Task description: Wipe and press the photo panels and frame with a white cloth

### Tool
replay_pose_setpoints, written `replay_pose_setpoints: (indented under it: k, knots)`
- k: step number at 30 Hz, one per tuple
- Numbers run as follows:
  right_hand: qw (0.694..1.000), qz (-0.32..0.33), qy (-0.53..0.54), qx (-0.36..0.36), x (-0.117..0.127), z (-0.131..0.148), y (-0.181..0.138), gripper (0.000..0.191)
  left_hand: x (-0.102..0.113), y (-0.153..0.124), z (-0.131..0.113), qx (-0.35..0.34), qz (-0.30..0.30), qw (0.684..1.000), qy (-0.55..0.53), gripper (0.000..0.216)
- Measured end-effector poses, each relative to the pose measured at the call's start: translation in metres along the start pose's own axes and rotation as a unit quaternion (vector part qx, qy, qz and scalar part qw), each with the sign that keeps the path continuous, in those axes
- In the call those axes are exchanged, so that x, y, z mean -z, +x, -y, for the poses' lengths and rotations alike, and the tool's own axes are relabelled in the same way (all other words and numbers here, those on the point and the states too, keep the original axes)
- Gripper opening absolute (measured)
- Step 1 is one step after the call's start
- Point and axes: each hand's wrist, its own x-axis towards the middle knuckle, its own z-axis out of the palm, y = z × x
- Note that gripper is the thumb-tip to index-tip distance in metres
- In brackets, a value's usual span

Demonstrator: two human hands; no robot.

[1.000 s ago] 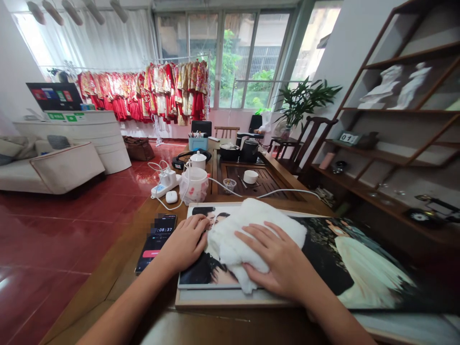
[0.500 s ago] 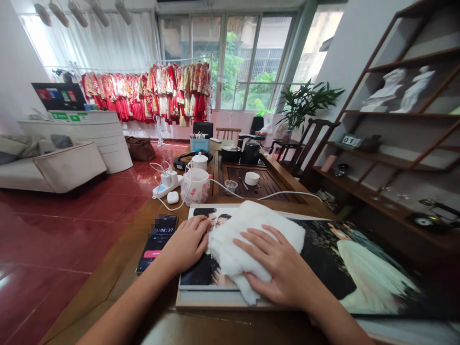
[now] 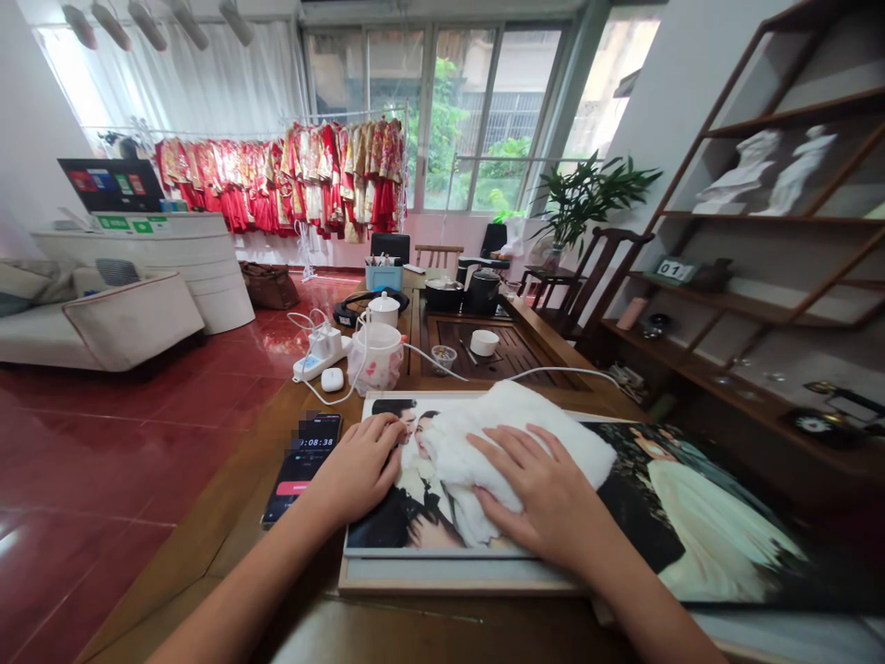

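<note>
A large printed wedding photo panel (image 3: 691, 516) lies flat on the wooden table (image 3: 241, 498) in front of me. My right hand (image 3: 546, 498) presses flat, fingers spread, on a white fluffy cloth (image 3: 512, 433) that rests on the photo. My left hand (image 3: 356, 466) lies on the photo's left edge with its fingers curled, holding the panel down. A phone (image 3: 304, 466) showing a timer lies just left of my left hand.
Beyond the photo stand a white floral kettle (image 3: 375, 358), a power strip with cables (image 3: 319, 352), an earbud case (image 3: 333, 379), a wooden tea tray with a small white bowl (image 3: 484, 341) and dark pots (image 3: 462, 290). Wooden shelves (image 3: 761, 304) rise at right; red floor lies at left.
My right hand has slid the white cloth to the right across the photo, uncovering more of the printed couple at left. My left hand has stayed put.
</note>
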Motion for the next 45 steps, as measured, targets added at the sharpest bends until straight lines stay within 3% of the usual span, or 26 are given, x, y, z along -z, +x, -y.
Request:
replay_pose_setpoints:
  k: [9, 19, 29, 39, 45]
  knots:
    - [0.994, 0.032, 0.079, 0.073, 0.006, 0.012, -0.001, 0.055, -0.003, 0.0, 0.001, 0.004, 0.006, 1.0, 0.005, 0.031]
    - [1.0, 0.0, -0.002, -0.014, -0.001, -0.001, 0.0, 0.051, -0.001, 0.0, 0.0, 0.002, 0.003, 1.0, 0.002, 0.03]
    - [0.995, 0.023, 0.063, 0.072, 0.005, 0.013, -0.002, 0.057, -0.001, 0.0, 0.001, 0.003, 0.012, 1.0, 0.009, 0.031]
    - [0.999, 0.006, -0.007, -0.032, -0.002, -0.002, 0.0, 0.052, -0.001, 0.001, 0.0, 0.002, 0.013, 1.0, 0.008, 0.03]
    - [0.998, 0.011, 0.023, 0.048, 0.001, 0.006, -0.001, 0.055, -0.001, 0.0, 0.0, 0.001, 0.011, 1.0, 0.009, 0.03]
